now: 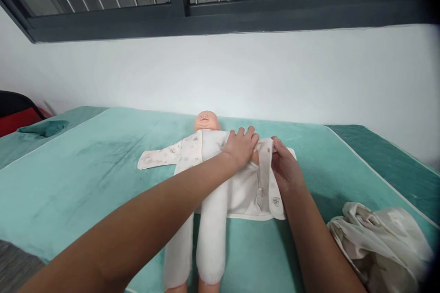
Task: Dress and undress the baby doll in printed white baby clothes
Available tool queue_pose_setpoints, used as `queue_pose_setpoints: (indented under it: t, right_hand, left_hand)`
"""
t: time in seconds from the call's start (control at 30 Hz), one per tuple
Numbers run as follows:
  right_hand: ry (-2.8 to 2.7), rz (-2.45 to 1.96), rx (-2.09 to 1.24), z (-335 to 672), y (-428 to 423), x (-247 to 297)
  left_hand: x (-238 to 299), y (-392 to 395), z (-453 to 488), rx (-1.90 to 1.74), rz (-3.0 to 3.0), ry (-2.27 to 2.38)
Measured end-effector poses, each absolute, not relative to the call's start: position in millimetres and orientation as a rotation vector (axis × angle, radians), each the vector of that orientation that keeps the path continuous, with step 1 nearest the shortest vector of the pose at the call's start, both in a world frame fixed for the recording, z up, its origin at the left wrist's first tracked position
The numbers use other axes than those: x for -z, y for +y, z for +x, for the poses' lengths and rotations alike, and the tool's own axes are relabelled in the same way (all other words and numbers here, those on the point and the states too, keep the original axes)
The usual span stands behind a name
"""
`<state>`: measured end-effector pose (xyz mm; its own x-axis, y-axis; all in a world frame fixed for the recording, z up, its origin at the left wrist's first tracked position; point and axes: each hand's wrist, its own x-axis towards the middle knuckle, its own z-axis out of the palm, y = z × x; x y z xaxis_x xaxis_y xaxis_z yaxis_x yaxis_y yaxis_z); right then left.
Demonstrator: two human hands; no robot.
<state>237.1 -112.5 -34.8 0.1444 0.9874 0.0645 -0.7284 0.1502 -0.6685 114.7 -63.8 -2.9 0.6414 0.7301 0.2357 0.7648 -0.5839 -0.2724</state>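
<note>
A baby doll (206, 120) lies on its back, head toward the wall, in white leggings (212, 238) and a white top. A patterned baby jacket (189, 151) covers its shoulder and arm on the left side of the picture; the rest is spread open beneath and beside the body. My left hand (240, 146) reaches across the chest, its fingers closed over the doll's arm, whose skin-coloured end shows just beyond. My right hand (287, 167) pinches the edge of the jacket's other side, holding it raised beside that arm. Some of my right fingers are hidden behind the cloth.
A teal cover (85, 160) lies over the bed. Crumpled pale cloth (381, 242) sits near my right forearm. At the far left are a red and black object (17, 112) and a bunched teal cloth (43, 128). A white wall (206, 73) stands behind, below a dark-framed window (220, 13).
</note>
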Motion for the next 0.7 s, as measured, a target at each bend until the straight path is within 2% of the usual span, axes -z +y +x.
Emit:
queue_pose_setpoints:
  t: [0.1,0.23,0.47,0.7]
  right_hand:
    - [-0.624,-0.536,-1.293,233.3,-111.0,36.3]
    - [-0.728,-0.741,-1.215,232.6,-111.2,40.0]
    - [-1.544,-1.682,-0.587,228.6,-126.5,36.9]
    - [-1.686,-1.692,-0.619,233.3,-126.0,48.0]
  left_hand:
    - [5.3,-54.7,111.4,0.173,-2.722,-1.249]
    - [1.1,-43.3,103.6,0.074,-3.001,-1.094]
    - [-2.2,-42.8,98.2,0.086,-3.058,-1.170]
    - [1.7,-36.9,100.1,0.007,-3.075,-1.203]
